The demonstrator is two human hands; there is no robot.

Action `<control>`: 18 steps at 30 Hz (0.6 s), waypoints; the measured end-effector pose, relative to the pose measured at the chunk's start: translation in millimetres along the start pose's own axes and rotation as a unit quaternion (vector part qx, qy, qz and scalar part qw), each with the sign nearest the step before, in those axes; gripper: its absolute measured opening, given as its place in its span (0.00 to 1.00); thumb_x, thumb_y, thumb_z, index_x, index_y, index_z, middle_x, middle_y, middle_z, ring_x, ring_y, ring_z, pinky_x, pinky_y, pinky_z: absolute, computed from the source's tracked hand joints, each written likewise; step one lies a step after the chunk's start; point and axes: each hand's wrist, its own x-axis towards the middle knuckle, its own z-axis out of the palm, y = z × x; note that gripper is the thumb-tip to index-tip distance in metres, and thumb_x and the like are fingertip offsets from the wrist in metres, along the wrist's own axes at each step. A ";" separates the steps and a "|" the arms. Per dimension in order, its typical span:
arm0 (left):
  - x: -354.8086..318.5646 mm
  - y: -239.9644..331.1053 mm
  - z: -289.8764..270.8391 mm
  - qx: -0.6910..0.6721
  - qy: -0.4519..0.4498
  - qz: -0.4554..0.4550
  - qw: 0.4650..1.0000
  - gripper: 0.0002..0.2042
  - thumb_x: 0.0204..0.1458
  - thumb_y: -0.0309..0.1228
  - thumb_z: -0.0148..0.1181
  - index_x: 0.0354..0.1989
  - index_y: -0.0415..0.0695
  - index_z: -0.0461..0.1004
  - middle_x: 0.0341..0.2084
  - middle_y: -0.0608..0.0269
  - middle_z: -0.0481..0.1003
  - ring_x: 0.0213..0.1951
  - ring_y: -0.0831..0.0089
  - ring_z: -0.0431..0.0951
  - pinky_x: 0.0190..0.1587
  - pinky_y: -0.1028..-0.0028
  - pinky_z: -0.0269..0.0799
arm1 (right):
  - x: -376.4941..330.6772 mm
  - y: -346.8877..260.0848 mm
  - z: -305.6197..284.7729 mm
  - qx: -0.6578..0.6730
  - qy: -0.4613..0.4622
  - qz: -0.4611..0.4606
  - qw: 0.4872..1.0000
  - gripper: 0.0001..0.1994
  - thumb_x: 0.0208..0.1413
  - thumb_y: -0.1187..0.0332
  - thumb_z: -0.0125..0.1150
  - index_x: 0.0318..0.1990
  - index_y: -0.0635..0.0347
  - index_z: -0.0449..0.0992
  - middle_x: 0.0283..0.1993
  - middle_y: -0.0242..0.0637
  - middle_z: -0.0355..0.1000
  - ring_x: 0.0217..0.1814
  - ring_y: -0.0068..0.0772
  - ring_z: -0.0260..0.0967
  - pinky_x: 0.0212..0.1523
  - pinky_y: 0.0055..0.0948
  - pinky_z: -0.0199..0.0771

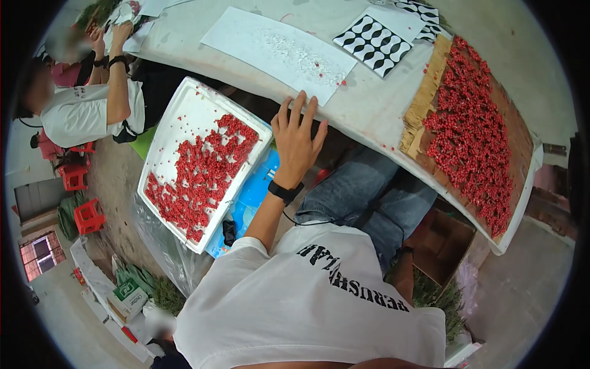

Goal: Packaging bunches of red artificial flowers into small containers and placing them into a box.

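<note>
My left hand (298,138) lies with its fingers spread at the near edge of the white-covered table, fingertips touching the edge. It holds nothing. A black band circles its wrist. Just beyond the fingertips is a white sheet (258,46) with clear bits and a few red berries scattered on it. To the left, a white tray (166,132) holds many red berry sprigs. My right forearm (403,277) hangs down beside my jeans, near an open cardboard box (452,237); the right hand itself is hidden.
A brown board (501,104) heaped with red berries covers the table's right end. Black-and-white patterned card (373,44) lies at the back. Another person (92,111) works at the far left. Red stools (89,216) stand on the floor. Green foliage (448,307) lies low right.
</note>
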 end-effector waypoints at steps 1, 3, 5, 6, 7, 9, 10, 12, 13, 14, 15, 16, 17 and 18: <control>-0.1 1.8 -0.3 0.006 -0.001 0.003 1.000 0.23 0.59 0.36 0.64 0.63 0.47 0.75 0.65 0.55 0.70 0.65 0.46 0.65 0.64 0.51 0.59 | 0.6 0.0 1.2 0.005 -0.001 0.003 1.000 0.18 0.47 0.70 0.66 0.49 0.55 0.80 0.29 0.44 0.76 0.25 0.41 0.71 0.20 0.39 0.68; 1.0 4.6 -2.0 0.017 -0.008 0.003 1.000 0.23 0.59 0.37 0.63 0.64 0.48 0.74 0.66 0.56 0.70 0.66 0.46 0.64 0.65 0.50 0.58 | 1.4 1.8 2.8 0.013 -0.007 0.006 1.000 0.18 0.48 0.71 0.66 0.49 0.55 0.80 0.29 0.44 0.76 0.24 0.41 0.70 0.20 0.39 0.68; 3.3 5.4 -3.3 0.026 -0.015 0.006 1.000 0.23 0.60 0.37 0.62 0.65 0.48 0.74 0.67 0.57 0.69 0.66 0.46 0.63 0.65 0.50 0.58 | 2.9 6.3 2.8 0.023 -0.011 0.008 1.000 0.18 0.48 0.71 0.66 0.49 0.56 0.79 0.29 0.44 0.76 0.23 0.41 0.70 0.19 0.39 0.67; 3.5 6.0 -3.8 0.032 -0.015 0.006 0.999 0.23 0.60 0.37 0.62 0.65 0.49 0.74 0.67 0.58 0.69 0.66 0.46 0.63 0.65 0.50 0.57 | 4.3 9.4 0.6 0.028 -0.014 0.009 0.999 0.18 0.48 0.71 0.66 0.49 0.56 0.79 0.29 0.44 0.75 0.23 0.41 0.70 0.19 0.39 0.67; 3.1 6.5 -3.6 0.032 -0.020 0.004 0.999 0.24 0.61 0.37 0.61 0.66 0.48 0.73 0.68 0.58 0.69 0.67 0.46 0.63 0.66 0.50 0.57 | 5.5 13.7 0.1 0.031 -0.018 0.007 0.999 0.18 0.48 0.72 0.66 0.49 0.56 0.79 0.28 0.44 0.75 0.22 0.41 0.69 0.19 0.39 0.67; 1.6 6.8 -2.9 0.031 -0.027 -0.003 0.999 0.24 0.62 0.37 0.60 0.67 0.48 0.73 0.69 0.59 0.68 0.67 0.47 0.62 0.66 0.49 0.56 | 9.5 22.2 -3.6 0.038 -0.022 0.005 0.999 0.18 0.48 0.72 0.65 0.49 0.56 0.79 0.28 0.44 0.75 0.22 0.41 0.69 0.18 0.39 0.67; 0.2 7.0 -2.2 0.026 -0.019 0.002 0.999 0.22 0.61 0.36 0.61 0.64 0.48 0.74 0.66 0.59 0.69 0.66 0.47 0.64 0.65 0.50 0.58 | 12.9 25.8 -3.3 0.040 -0.028 0.003 0.999 0.18 0.48 0.72 0.65 0.49 0.56 0.79 0.28 0.44 0.75 0.21 0.41 0.69 0.18 0.39 0.67; -1.9 5.7 -3.5 0.023 0.008 -0.002 1.000 0.19 0.60 0.34 0.63 0.60 0.46 0.77 0.62 0.58 0.73 0.63 0.48 0.67 0.64 0.51 0.61 | 21.8 31.9 -3.1 0.043 -0.042 -0.005 0.998 0.18 0.48 0.73 0.65 0.50 0.57 0.78 0.28 0.44 0.75 0.21 0.41 0.68 0.17 0.39 0.66; -3.7 3.7 -7.5 0.006 0.023 -0.011 1.000 0.16 0.58 0.33 0.65 0.55 0.45 0.78 0.57 0.57 0.74 0.60 0.48 0.69 0.62 0.53 0.63 | 27.1 34.6 -3.6 0.039 -0.053 -0.014 0.998 0.18 0.48 0.73 0.65 0.50 0.57 0.78 0.28 0.44 0.75 0.20 0.41 0.68 0.17 0.39 0.66; -8.9 2.7 -14.5 -0.006 0.041 -0.016 0.999 0.14 0.56 0.31 0.67 0.50 0.45 0.79 0.52 0.56 0.76 0.57 0.49 0.71 0.60 0.54 0.66 | 32.9 38.7 -3.6 0.035 -0.066 -0.025 0.997 0.18 0.49 0.73 0.65 0.50 0.57 0.78 0.27 0.44 0.75 0.20 0.41 0.68 0.17 0.39 0.66; -0.8 -5.1 -19.7 -0.024 0.093 0.007 0.995 0.11 0.54 0.30 0.69 0.45 0.44 0.81 0.47 0.56 0.77 0.53 0.49 0.73 0.58 0.56 0.68 | 40.6 39.4 -3.0 0.045 -0.083 -0.039 0.995 0.18 0.49 0.73 0.65 0.50 0.57 0.78 0.27 0.44 0.75 0.19 0.41 0.68 0.17 0.39 0.66; 4.8 -9.2 -26.3 -0.004 0.165 0.024 0.986 0.08 0.48 0.27 0.74 0.32 0.43 0.78 0.33 0.59 0.76 0.44 0.52 0.75 0.49 0.60 0.72 | 52.2 37.0 1.6 0.063 -0.100 -0.042 0.992 0.18 0.49 0.74 0.65 0.50 0.57 0.78 0.27 0.44 0.75 0.19 0.41 0.67 0.16 0.39 0.66; 12.6 -19.1 -34.8 0.008 0.177 -0.004 0.984 0.09 0.48 0.28 0.75 0.30 0.43 0.78 0.31 0.60 0.76 0.40 0.55 0.75 0.46 0.61 0.72 | 59.8 41.7 -1.6 0.070 -0.110 -0.038 0.991 0.18 0.49 0.74 0.65 0.50 0.57 0.78 0.27 0.44 0.75 0.19 0.41 0.67 0.16 0.39 0.65; 10.2 -20.7 -43.0 0.008 0.176 -0.030 0.984 0.10 0.48 0.28 0.76 0.28 0.43 0.77 0.29 0.61 0.76 0.37 0.58 0.75 0.43 0.62 0.72 | 68.4 47.8 -6.2 0.076 -0.118 -0.034 0.990 0.18 0.49 0.74 0.65 0.50 0.57 0.78 0.27 0.44 0.74 0.18 0.41 0.67 0.16 0.38 0.65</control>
